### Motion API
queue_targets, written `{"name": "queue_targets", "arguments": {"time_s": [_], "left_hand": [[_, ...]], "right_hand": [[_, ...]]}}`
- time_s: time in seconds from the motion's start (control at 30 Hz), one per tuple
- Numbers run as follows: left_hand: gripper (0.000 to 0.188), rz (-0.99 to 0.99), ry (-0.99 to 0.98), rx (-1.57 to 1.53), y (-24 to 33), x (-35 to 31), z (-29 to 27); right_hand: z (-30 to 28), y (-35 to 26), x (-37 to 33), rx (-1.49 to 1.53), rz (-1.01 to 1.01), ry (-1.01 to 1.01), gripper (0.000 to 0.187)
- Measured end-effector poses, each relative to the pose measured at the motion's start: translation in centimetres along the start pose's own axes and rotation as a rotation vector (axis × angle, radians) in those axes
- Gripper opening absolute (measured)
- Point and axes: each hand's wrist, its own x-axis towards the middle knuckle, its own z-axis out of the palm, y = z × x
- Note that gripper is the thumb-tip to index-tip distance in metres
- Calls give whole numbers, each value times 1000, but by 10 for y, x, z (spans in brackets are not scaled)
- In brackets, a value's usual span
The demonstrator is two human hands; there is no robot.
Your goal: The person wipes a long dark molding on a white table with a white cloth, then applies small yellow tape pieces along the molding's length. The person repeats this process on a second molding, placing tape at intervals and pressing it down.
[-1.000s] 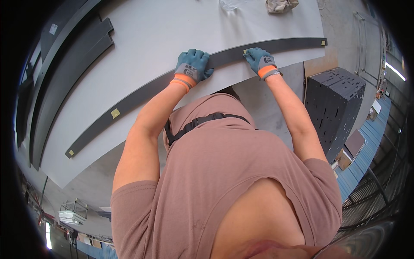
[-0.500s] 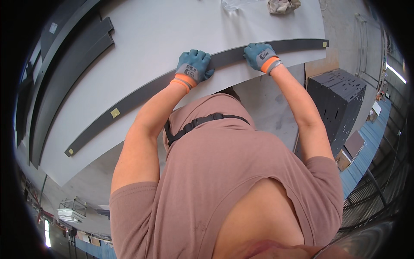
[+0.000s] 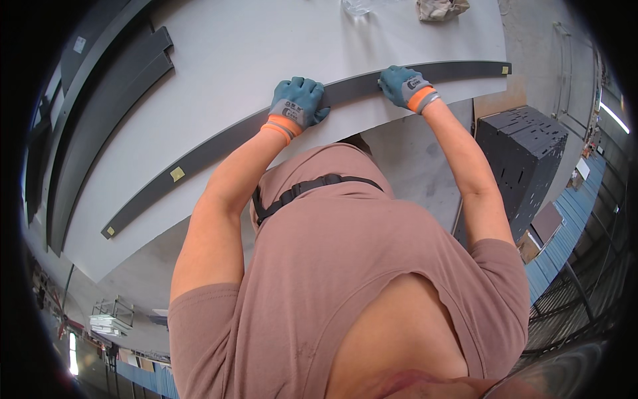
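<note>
A long, narrow, dark grey strip (image 3: 352, 88) lies flat across the pale surface (image 3: 199, 86), near the edge closest to the person, its line bent into an arc by the lens. Small yellowish patches sit on it: one at the left end (image 3: 111, 231), another further along (image 3: 177, 174) and one at the right end (image 3: 506, 70).

The left hand (image 3: 298, 102), in a teal and grey glove with an orange cuff, lies over the strip's middle, knuckles toward the far side and thumb out to the right. Its fingertips are hidden, so I cannot tell whether this grip clasps the strip or only presses on it. The right hand (image 3: 402, 86), gloved alike, rests on the strip further right with its fingers bent and close together; whether its grip pinches anything cannot be told.

Beyond the strip, long dark panels (image 3: 113, 120) lie at the left of the surface. At the far side are some clear plastic (image 3: 359, 6) and a crumpled beige bundle (image 3: 442, 8). Right of the person stands a stack of dark slotted panels (image 3: 522, 149), near a brown board (image 3: 495, 103). The person wears a mauve-brown shirt (image 3: 372, 233) and a black belt (image 3: 312, 187).
</note>
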Motion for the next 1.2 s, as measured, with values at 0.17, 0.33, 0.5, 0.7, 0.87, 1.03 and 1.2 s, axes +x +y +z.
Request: {"name": "queue_targets", "arguments": {"time_s": [0.17,0.33,0.5,0.7,0.87,1.03,1.2], "left_hand": [[53,-4,-1,-2,0,1,0],[53,-7,-3,-7,0,0,1],[52,-10,13,-3,0,1,1],[53,-8,30,7,1,1,2],[54,1,46,10,0,1,3],[54,-8,31,22,1,1,1],[54,-23,15,14,3,2,0]], "right_hand": [[12,13,4,45,-36,54,32],[19,17,3,114,-28,127,32],[19,20,0,183,-22,175,30],[36,23,-3,235,18,316,27],[43,21,-4,294,123,335,24],[43,22,-5,362,176,334,25],[55,29,-9,458,208,447,24]]}}
